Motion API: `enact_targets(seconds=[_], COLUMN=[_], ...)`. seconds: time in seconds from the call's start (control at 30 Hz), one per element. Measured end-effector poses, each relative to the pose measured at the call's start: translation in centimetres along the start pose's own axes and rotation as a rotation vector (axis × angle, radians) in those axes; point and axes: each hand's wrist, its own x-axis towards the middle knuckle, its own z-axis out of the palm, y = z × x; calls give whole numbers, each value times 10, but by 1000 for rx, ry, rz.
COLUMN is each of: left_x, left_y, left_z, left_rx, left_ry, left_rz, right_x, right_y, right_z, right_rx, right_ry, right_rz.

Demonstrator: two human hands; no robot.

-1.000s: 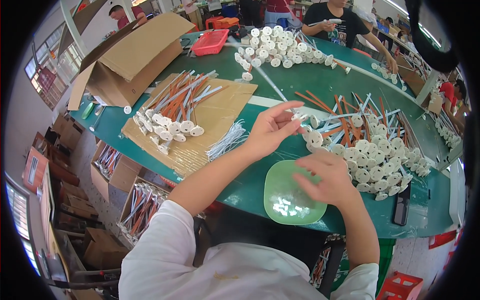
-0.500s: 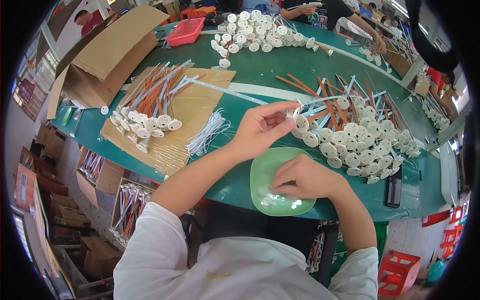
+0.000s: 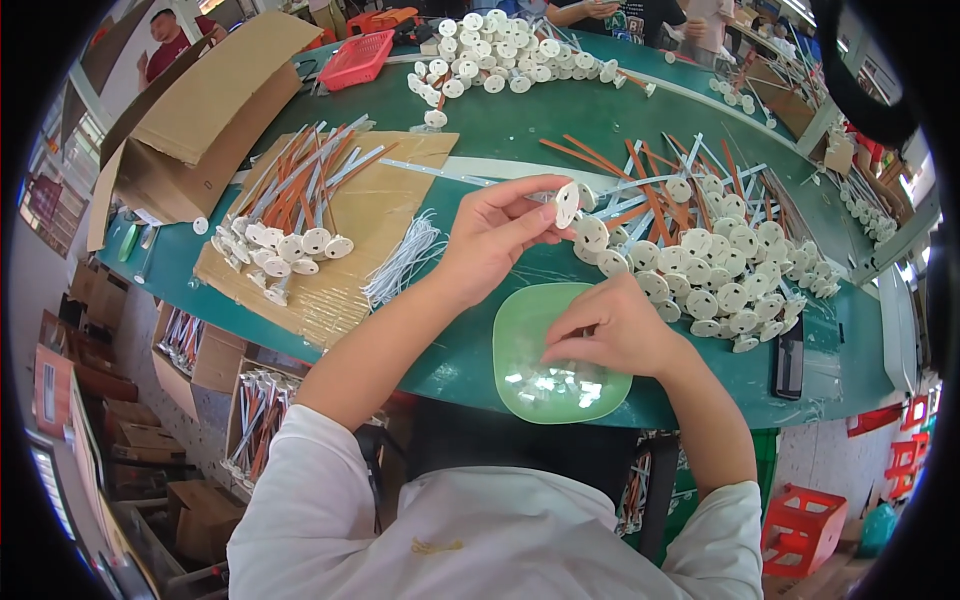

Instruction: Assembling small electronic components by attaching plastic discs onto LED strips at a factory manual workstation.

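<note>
One round, white, plastic-looking disc (image 3: 567, 204) sits pinched in the left hand (image 3: 500, 235), flat silver metal strip (image 3: 430, 171) running out behind, seemingly so the face is left clear. Over the rounded-square green bowl (image 3: 513, 335) of small shiny pieces (image 3: 560, 388), set close, likely for short reaches, the right hand (image 3: 622, 328) bunches narrow; whether it holds one, I cannot tell.

Pale green bowl (image 3: 525, 325), white disc (image 3: 567, 205)
</note>
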Motion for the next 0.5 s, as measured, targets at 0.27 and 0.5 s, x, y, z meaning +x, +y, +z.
enact_targets(seconds=[0.27, 0.5], left_x=[4, 5], left_y=[1, 0], left_z=[-3, -4], left_rx=[-87, -106], left_ry=[-2, -12], left_rz=[-41, -64], right_x=[3, 5], right_y=[-7, 0], right_z=[-6, -13], right_rx=[460, 690], right_ry=[143, 195], right_rz=[381, 426])
